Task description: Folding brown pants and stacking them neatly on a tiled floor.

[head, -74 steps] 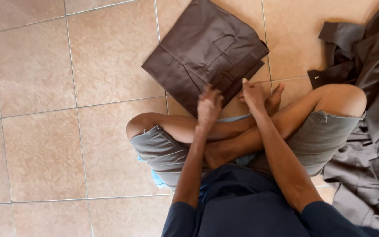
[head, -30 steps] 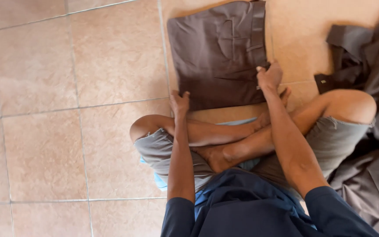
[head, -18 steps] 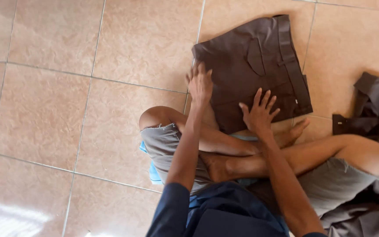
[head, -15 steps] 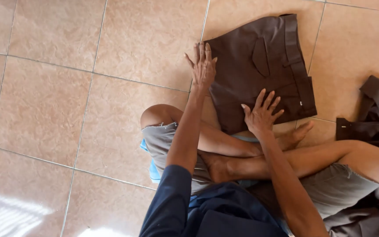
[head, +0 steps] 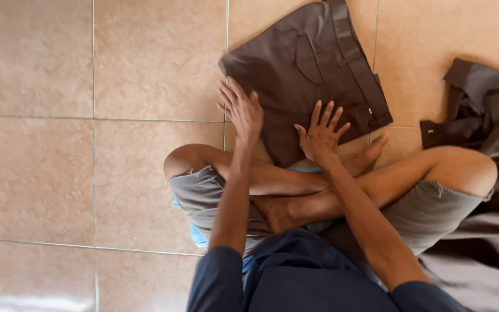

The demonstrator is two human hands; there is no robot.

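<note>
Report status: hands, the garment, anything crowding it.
Left hand and right hand open, flat on folded brown shorts. Shorts lie on tile floor. Dark clothes pile lies apart, to the right.

Dark brown is seen on the folded shorts (head: 313, 81), plain and unpatterned. The floor tiles (head: 88, 173) are mottled peach-beige with pale grout lines. Grey shorts (head: 203, 196) and navy sleeves (head: 218, 283) are worn. Dark grey-brown is shown by the heaped garments (head: 492, 121).
</note>
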